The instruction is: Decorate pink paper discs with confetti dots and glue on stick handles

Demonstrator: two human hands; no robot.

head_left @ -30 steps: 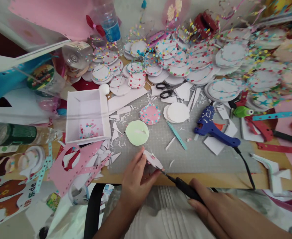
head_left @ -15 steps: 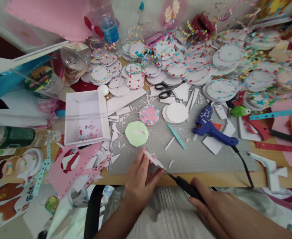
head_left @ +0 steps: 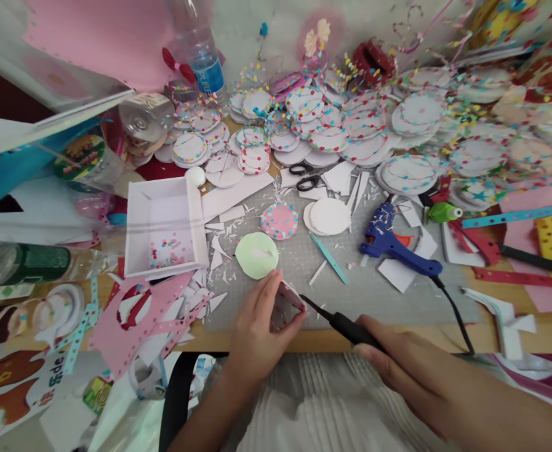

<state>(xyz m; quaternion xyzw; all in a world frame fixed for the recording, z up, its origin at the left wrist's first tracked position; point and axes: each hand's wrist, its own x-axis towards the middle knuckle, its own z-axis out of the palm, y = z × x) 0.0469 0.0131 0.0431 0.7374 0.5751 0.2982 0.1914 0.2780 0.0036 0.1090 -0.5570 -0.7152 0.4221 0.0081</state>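
My left hand (head_left: 263, 320) is closed around a small round paper piece with pink and red on it (head_left: 287, 302). The piece is tilted on edge near the table's front edge, and part of it is hidden by my fingers. My right hand (head_left: 389, 358) grips a tool with a black handle and a thin dark metal tip (head_left: 351, 326). Its tip points left, close to the upper right side of the paper piece; I cannot tell whether they touch. Just beyond my left fingers lies a pale green disc (head_left: 256, 254), with a pink dotted disc (head_left: 279, 220) behind it.
White discs (head_left: 330, 216), a teal craft-knife-like stick (head_left: 329, 257) and a blue glue gun (head_left: 398, 248) lie on the grey cutting mat (head_left: 238, 307). Black scissors (head_left: 307, 177) lie behind. A white box (head_left: 132, 232) stands left. Stacked decorated discs (head_left: 417, 176) line the back.
The paper piece has been turned in my left hand, showing more of its face. The tool's tip has shifted up and slightly left. The whole view has moved a little.
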